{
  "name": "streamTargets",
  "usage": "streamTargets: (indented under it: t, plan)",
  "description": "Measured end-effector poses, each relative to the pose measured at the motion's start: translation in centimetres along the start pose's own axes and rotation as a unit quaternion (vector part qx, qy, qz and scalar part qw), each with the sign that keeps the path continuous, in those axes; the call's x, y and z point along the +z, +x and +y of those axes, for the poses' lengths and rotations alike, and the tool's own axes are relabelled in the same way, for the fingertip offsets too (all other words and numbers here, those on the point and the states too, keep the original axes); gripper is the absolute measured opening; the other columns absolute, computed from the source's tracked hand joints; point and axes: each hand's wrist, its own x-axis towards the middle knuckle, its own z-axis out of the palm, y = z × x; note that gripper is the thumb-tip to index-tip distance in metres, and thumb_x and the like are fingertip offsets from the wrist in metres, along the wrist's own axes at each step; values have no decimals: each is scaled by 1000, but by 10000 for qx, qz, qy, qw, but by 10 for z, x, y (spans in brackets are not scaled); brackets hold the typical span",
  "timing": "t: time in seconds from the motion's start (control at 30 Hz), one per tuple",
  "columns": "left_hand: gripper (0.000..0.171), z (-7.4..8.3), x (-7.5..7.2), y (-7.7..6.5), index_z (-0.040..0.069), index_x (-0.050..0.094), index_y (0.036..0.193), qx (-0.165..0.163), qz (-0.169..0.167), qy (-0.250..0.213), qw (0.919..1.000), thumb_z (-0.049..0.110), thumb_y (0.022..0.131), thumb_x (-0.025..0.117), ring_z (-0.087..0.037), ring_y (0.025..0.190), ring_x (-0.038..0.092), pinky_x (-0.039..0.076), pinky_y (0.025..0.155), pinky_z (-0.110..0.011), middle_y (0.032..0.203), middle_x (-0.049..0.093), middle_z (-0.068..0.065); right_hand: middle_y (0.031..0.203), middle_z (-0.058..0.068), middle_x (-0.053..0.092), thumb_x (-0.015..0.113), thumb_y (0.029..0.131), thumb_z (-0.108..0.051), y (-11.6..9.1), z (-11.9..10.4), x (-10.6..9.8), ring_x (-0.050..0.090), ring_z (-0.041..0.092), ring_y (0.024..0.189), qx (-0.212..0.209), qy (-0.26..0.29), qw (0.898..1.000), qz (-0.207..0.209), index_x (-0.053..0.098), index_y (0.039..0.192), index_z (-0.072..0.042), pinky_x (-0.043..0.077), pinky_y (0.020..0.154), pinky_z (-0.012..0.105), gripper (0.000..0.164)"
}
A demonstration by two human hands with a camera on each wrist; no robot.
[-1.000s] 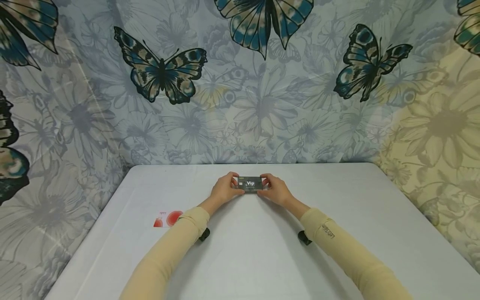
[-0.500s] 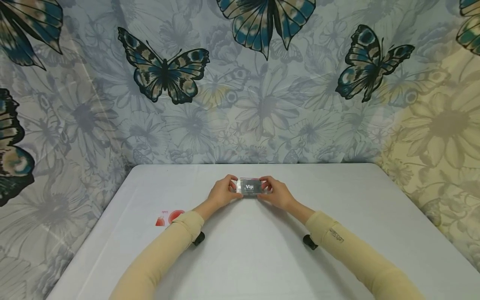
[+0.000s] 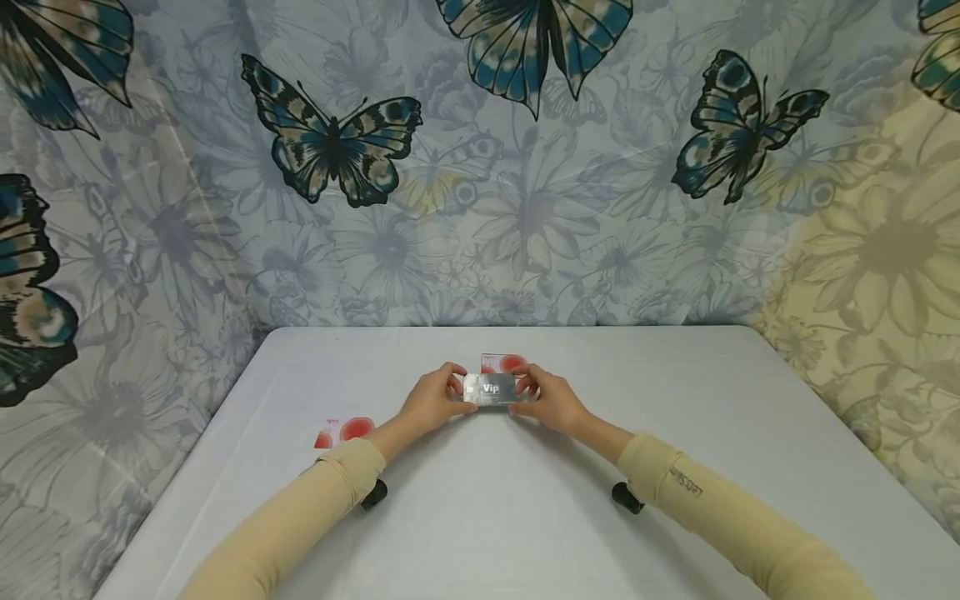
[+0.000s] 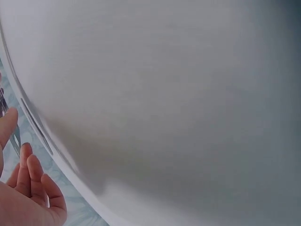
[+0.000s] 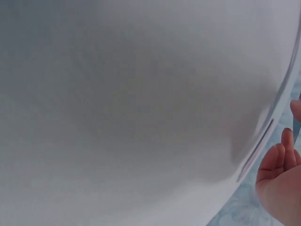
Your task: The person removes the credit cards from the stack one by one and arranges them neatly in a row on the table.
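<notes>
Both hands pinch a grey card (image 3: 491, 389) printed "Vip" in the head view, one at each side, raised above the white table. My left hand (image 3: 437, 393) has its thumb at the card's lower left, and my right hand (image 3: 553, 398) has its thumb at the lower right. Just beyond the held card lies a white card with red round shapes (image 3: 504, 363), its lower part hidden. In the left wrist view, part of the left hand (image 4: 30, 197) enters at the lower left; in the right wrist view, the right hand (image 5: 284, 181) shows at the right edge.
A similar red and white card (image 3: 345, 432) lies on the white table (image 3: 510, 517) near the left forearm, which partly covers it. Behind the table's far edge hangs a backdrop cloth (image 3: 525, 208) with butterflies and flowers.
Both hands have drawn the grey card toward me and slightly left. Its face looks lighter now. The red and white card behind it has come into view.
</notes>
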Motion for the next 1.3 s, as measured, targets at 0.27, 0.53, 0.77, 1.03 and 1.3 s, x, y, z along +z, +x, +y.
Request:
streamTargets:
  t: [0.27,0.53,0.77,1.03,1.3]
  plan:
    - [54,-2,-6,-18,8,60,119,-9,23,98,9999,24,75,86,-13,77,52,44,72,-30,86,61,5,90,4,65,82,77,-8,-9,-7,8,54,22,79,-134,75,9999,-35,59,121,-1,43,62,24,50]
    - [54,-6,-12,-36,8,63,115,6,42,397,9992,27,71,88,-15,81,53,44,75,-33,87,60,6,88,2,65,81,78,-12,-15,-15,17,52,16,74,-295,43,9990,-332,60,120,-1,44,63,24,49]
    - [54,-12,-21,-50,8,66,113,16,-37,815,9967,32,71,88,-17,87,53,44,79,-37,90,60,5,88,1,65,82,79,-17,-16,-23,26,53,18,78,-369,-82,9978,-543,60,119,-3,43,70,26,48]
    - [54,-22,-30,-61,10,68,111,-91,-109,868,9961,33,67,90,-18,91,51,41,83,-41,95,59,2,86,-5,64,82,79,-23,-16,-31,37,51,15,78,-258,-128,9964,-794,61,120,-7,41,71,26,48]
    - [53,-30,-40,-73,10,67,111,-131,-134,786,9967,32,69,89,-20,97,49,42,85,-40,102,60,-1,86,-5,63,81,80,-26,-10,-39,47,48,15,77,-356,-250,9945,-957,61,120,-7,39,71,27,48]
